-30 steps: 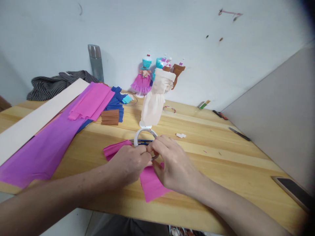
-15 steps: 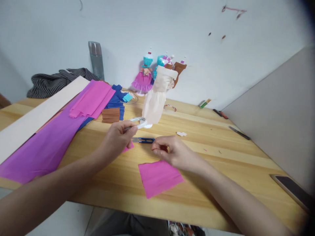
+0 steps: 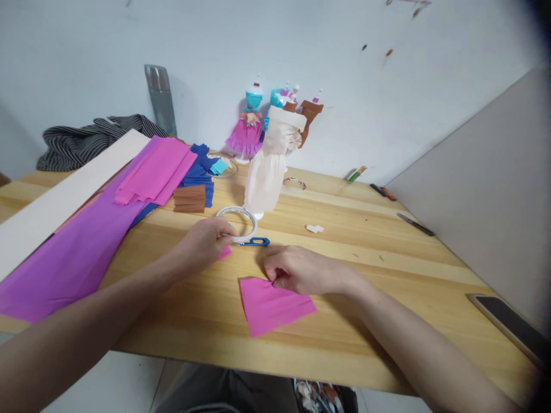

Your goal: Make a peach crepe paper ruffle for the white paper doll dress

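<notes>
As the smooth, striped-grain wooden table (image 3: pixel 422 287) is spreading below, a cream gathered dress (image 3: pixel 267 178) is standing toward the wall (image 3: pixel 206 46). A crinkled magenta square (image 3: pixel 275 307) is lying flat, the right hand (image 3: pixel 305 269) sitting half-curled over its far edge; whether it's gripping, I cannot tell. The left hand (image 3: pixel 202 244), nearly closed, is pinching a white tape ring (image 3: pixel 253 230), print inside looking illegible; blue snips (image 3: pixel 247 243) are lying beside it.

Wooden table (image 3: pixel 422 269) — pink sheet (image 3: pixel 275 310), phone (image 3: pixel 508 324)
</notes>
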The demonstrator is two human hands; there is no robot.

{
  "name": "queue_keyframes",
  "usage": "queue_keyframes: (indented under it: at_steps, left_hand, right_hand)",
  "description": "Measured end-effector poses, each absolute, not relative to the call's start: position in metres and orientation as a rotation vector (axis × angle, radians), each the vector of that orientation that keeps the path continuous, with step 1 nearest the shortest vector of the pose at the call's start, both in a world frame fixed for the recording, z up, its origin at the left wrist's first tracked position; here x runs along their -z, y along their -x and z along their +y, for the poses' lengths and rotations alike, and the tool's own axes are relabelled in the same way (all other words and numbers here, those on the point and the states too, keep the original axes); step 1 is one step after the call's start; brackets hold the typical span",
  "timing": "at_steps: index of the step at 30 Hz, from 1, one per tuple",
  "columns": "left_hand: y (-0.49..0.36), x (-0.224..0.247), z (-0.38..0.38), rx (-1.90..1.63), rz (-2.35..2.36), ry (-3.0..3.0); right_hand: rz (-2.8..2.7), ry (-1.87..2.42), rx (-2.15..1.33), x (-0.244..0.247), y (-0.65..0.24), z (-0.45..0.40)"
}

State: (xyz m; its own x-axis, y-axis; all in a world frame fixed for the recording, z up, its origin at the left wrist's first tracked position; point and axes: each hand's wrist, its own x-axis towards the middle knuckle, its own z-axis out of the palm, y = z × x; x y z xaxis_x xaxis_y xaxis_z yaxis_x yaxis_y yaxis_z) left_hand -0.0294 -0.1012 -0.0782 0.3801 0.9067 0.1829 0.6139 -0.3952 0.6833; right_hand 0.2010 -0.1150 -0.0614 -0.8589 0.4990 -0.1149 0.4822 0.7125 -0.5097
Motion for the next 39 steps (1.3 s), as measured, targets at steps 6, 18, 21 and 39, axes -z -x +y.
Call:
queue_keyframes:
  at_steps: [6,18,21,39]
  left_hand:
    - [0.030,0.086,-0.097,-0.789,1.499,-2.167]
    - [0.017,0.072,-0.113,-0.617,0.990,-1.535]
    - [0.016,0.074,-0.110,-0.615,1.047,-1.403]
    - [0.024,0.075,-0.103,-0.922,0.959,-0.961]
  right_hand:
    - [-2.517,1.067,-1.147,0.060,-0.201,-0.114]
    - [-1.828,1.119,-1.483,0.066,-0.199,-0.108]
    - [-1.690,1.127,-1.482,0.067,-0.199,-0.107]
    - [-1.335,1.071,-1.589,0.087,-0.200,-0.099]
